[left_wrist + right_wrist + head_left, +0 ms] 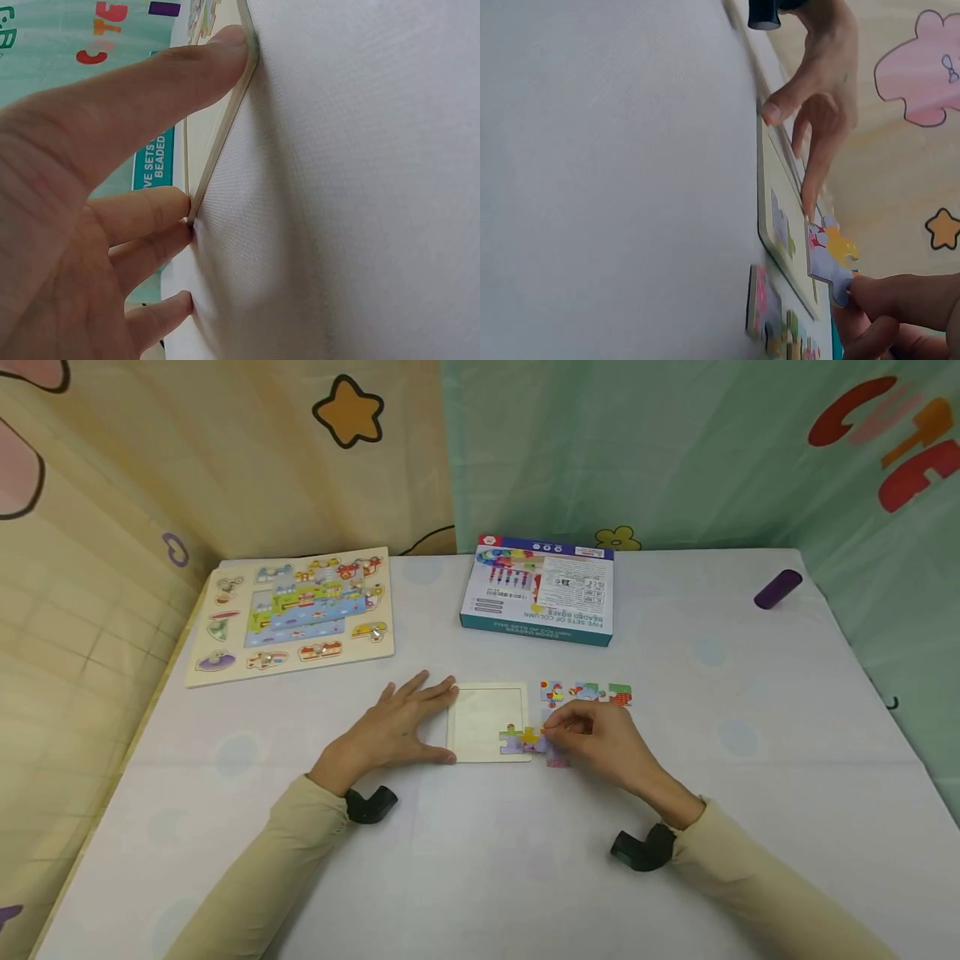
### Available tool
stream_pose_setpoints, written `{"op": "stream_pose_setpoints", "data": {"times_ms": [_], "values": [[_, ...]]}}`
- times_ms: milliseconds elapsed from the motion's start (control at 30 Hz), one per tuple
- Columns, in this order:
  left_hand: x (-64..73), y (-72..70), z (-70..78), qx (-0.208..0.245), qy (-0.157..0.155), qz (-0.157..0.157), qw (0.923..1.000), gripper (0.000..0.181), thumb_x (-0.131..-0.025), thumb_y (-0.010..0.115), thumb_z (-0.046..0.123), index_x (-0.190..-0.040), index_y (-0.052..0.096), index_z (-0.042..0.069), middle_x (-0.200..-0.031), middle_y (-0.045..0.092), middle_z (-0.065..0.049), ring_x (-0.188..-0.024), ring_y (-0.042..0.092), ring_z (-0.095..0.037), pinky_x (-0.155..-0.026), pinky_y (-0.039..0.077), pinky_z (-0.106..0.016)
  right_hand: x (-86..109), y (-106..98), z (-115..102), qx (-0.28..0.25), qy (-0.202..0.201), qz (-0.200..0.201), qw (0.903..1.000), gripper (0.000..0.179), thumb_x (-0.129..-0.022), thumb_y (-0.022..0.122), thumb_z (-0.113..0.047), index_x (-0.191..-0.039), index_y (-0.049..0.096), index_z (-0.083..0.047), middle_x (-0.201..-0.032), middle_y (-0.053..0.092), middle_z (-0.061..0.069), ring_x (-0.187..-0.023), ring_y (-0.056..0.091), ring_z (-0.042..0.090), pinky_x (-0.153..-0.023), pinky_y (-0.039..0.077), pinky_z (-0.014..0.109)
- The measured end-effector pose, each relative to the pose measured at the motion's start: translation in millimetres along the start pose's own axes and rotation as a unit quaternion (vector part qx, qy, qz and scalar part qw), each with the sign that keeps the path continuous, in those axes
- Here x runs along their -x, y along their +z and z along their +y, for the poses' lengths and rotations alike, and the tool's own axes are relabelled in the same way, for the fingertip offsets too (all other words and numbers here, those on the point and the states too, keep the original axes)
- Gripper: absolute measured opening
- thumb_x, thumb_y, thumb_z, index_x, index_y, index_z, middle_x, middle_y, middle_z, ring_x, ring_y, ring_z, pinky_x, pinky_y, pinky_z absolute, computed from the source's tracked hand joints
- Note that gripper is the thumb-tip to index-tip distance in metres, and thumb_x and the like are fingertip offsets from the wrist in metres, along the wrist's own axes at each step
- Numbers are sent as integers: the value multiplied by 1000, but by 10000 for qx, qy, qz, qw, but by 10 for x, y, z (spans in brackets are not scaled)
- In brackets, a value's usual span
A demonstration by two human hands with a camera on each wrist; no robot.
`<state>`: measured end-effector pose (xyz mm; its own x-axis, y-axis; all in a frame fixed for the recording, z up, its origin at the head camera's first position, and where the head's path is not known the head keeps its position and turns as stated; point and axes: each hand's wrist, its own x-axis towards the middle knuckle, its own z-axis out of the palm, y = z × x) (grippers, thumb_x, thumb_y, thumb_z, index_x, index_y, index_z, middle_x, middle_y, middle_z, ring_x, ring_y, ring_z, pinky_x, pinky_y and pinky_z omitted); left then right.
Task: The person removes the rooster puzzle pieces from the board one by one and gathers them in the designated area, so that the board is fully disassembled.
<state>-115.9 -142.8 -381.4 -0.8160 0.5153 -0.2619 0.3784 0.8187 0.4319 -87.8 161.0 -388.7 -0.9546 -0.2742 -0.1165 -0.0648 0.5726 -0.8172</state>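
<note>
A square wooden puzzle tray (pixel 478 714) lies in the middle of the table. My left hand (pixel 393 725) rests at its left side, thumb and spread fingers (pixel 150 214) touching the edge. In the tray's lower right part lies one purple and green jigsaw piece (pixel 511 743). My right hand (pixel 609 742) pinches another jigsaw piece (pixel 829 259), lilac with a yellow figure, between thumb and fingertips. The held piece is over the tray's right edge, tilted in the right wrist view. Several loose jigsaw pieces (pixel 620 695) lie right of the tray, partly hidden by my right hand.
A larger wooden knob puzzle board (pixel 292 618) lies at the back left. A box of beaded columns (pixel 536 589) is at the back middle. Far right lies a dark purple cylinder (pixel 777 589). Patterned curtains (pixel 637 452) stand behind the white table (pixel 480 868).
</note>
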Motion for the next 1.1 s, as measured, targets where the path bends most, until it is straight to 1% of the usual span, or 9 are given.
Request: {"op": "stream_pose_setpoints", "data": {"times_ms": [133,233,367,467,867,1100], "values": [[-7,0,-2,3,1,-3,10000,97,-75,82,50,-152,36,13,-161,23,2,-150,7,-32,-113,8,-67,138,-164,155,166,176,122,9996,6,-88,72,-12,-94,73,-11,-85,70,-3,-74,61,15,-65,48,25],[-9,9,-11,-10,14,18,10000,97,-75,82,50,-152,36,12,-161,23,2,-150,7,-33,-113,8,-68,223,-248,255,289,344,118,9989,6,-90,70,-13,-95,73,-12,-86,71,-3,-74,61,15,-65,48,24],[-10,16,-15,-9,15,43,10000,97,-75,82,50,-152,37,12,-161,24,2,-150,7,-33,-113,8,-68,298,-322,344,363,524,126,9979,6,-91,68,-13,-95,73,-12,-88,72,-3,-75,62,15,-65,48,24],[-8,15,-12,-16,6,40,10000,97,-75,82,50,-152,37,12,-161,24,2,-150,8,-33,-113,8,-68,321,-345,385,408,576,163,9974,7,-91,67,-11,-95,73,-12,-88,72,-3,-75,63,15,-65,48,24],[-11,9,-2,-38,18,47,10000,98,-74,82,50,-152,37,12,-161,24,2,-150,8,-32,-113,9,-68,310,-343,368,640,512,354,9960,9,-87,67,-5,-91,74,-9,-79,71,-2,-68,58,14,-59,44,23],[-17,10,-2,-9,-2,37,10000,97,-75,83,50,-152,37,12,-161,24,2,-150,8,-32,-113,8,-67,304,-336,363,663,561,381,9955,11,-87,66,-5,-91,74,-9,-78,70,-3,-66,57,14,-58,43,23]]}}
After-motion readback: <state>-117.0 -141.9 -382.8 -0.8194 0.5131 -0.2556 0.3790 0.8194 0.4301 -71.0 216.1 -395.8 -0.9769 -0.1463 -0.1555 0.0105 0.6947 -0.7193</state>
